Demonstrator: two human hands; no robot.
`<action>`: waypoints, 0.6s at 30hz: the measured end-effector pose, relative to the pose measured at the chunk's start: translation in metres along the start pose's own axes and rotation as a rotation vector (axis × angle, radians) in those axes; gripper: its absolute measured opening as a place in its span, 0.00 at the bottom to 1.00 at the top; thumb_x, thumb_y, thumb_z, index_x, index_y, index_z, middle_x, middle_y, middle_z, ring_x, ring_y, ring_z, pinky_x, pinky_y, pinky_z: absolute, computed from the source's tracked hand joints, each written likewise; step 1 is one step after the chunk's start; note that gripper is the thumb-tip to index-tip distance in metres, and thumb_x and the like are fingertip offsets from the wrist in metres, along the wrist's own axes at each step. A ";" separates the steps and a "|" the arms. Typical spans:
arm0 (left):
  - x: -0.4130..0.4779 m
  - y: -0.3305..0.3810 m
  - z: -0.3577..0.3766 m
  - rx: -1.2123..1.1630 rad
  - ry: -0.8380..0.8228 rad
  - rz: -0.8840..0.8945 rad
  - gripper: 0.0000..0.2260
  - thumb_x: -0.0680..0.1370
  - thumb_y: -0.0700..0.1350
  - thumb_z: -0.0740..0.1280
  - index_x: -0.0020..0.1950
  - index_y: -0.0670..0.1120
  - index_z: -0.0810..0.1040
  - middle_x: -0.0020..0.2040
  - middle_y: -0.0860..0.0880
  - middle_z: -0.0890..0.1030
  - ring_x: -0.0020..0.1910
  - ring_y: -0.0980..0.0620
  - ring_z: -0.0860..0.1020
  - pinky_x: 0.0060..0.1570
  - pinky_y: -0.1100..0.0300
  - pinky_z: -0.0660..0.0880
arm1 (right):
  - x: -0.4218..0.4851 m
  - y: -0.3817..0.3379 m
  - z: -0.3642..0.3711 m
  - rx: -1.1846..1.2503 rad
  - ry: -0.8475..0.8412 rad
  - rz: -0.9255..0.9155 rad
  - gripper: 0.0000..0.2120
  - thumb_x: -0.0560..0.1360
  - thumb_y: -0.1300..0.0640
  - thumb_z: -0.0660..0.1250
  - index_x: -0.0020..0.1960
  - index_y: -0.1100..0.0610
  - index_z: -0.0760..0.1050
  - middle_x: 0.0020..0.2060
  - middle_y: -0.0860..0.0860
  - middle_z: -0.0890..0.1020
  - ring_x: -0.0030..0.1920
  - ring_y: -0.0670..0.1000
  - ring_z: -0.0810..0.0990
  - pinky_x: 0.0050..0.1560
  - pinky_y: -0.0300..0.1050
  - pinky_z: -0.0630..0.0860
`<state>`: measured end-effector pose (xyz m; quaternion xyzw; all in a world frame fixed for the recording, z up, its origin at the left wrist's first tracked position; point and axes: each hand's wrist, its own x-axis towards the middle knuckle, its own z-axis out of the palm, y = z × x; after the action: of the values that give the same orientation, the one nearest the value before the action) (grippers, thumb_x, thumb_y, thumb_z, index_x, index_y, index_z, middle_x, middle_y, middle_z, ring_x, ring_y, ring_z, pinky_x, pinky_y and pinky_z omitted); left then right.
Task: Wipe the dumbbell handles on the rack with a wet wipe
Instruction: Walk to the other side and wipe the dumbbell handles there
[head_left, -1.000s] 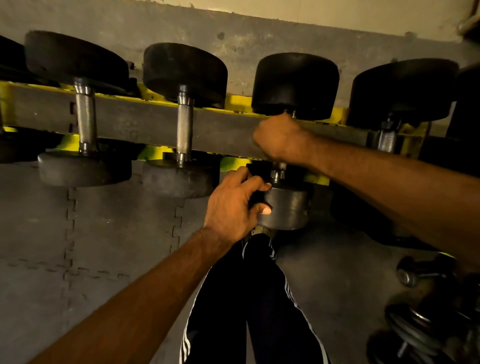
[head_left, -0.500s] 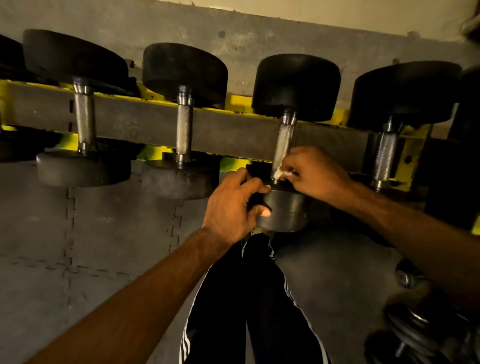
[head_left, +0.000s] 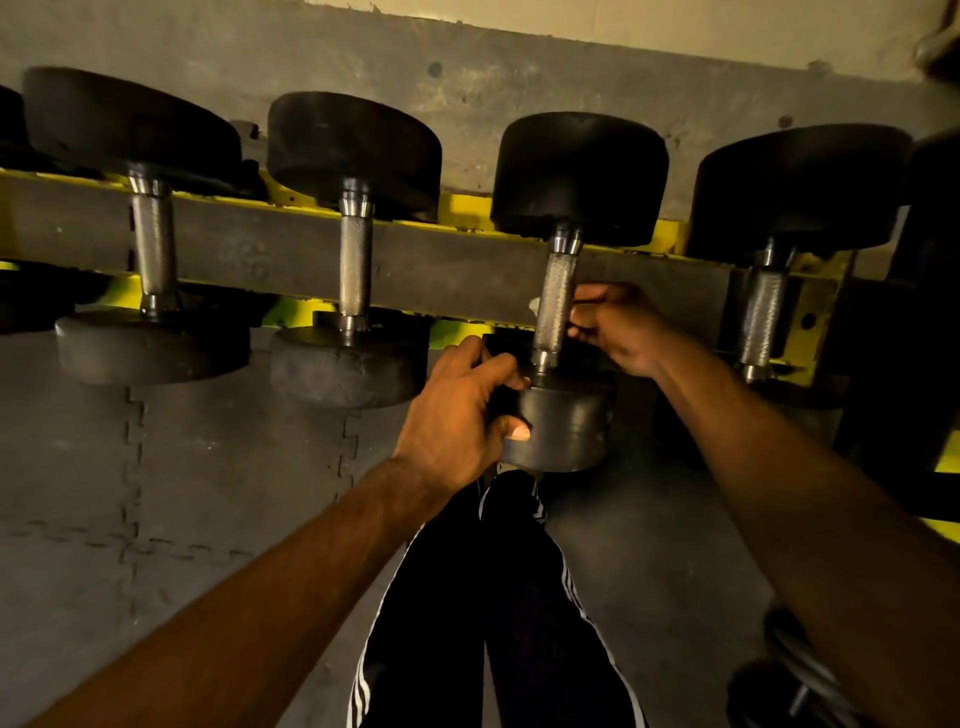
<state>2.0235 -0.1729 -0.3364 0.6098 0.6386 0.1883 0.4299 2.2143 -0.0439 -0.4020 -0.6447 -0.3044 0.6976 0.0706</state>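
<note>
Leftmost, the left grip (head_left: 462, 410) clasps the dumbbell's near grey round weight (head_left: 563, 426). Its knurled steel handle (head_left: 556, 306) runs up and away to the yellow rack (head_left: 467, 208). Touching the handle's right side, the right grip (head_left: 618, 327) curls, apparently pinching a white wet wipe (head_left: 532, 310) round it.

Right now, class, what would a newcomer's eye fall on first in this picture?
The two hands at the centre stand out. The left hand grips the near head of the third dumbbell, while the right hand curls round its knurled handle. Above them, a row of black dumbbells lies across the yellow rack along the wall.
</note>
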 end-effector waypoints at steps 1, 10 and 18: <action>0.000 0.001 0.000 -0.002 -0.007 -0.012 0.20 0.64 0.50 0.76 0.52 0.56 0.73 0.48 0.49 0.72 0.50 0.46 0.73 0.47 0.47 0.76 | 0.002 0.000 0.002 0.022 -0.065 0.024 0.16 0.79 0.70 0.58 0.57 0.57 0.80 0.49 0.52 0.85 0.50 0.50 0.83 0.44 0.38 0.77; 0.001 0.004 -0.002 0.002 -0.030 -0.038 0.19 0.63 0.40 0.79 0.50 0.48 0.78 0.49 0.48 0.72 0.50 0.45 0.73 0.49 0.46 0.77 | 0.002 -0.005 -0.009 -0.070 -0.048 0.076 0.07 0.78 0.67 0.65 0.52 0.57 0.78 0.39 0.54 0.82 0.37 0.48 0.79 0.34 0.37 0.72; -0.003 0.006 -0.002 0.000 -0.009 -0.011 0.24 0.65 0.40 0.80 0.51 0.55 0.71 0.48 0.49 0.71 0.49 0.46 0.73 0.46 0.47 0.77 | -0.053 0.019 0.006 -0.415 0.133 -0.330 0.10 0.67 0.63 0.78 0.41 0.51 0.81 0.40 0.45 0.83 0.42 0.46 0.82 0.44 0.40 0.79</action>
<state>2.0258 -0.1737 -0.3300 0.6074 0.6399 0.1831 0.4337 2.2230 -0.0867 -0.3668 -0.6312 -0.5366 0.5556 0.0697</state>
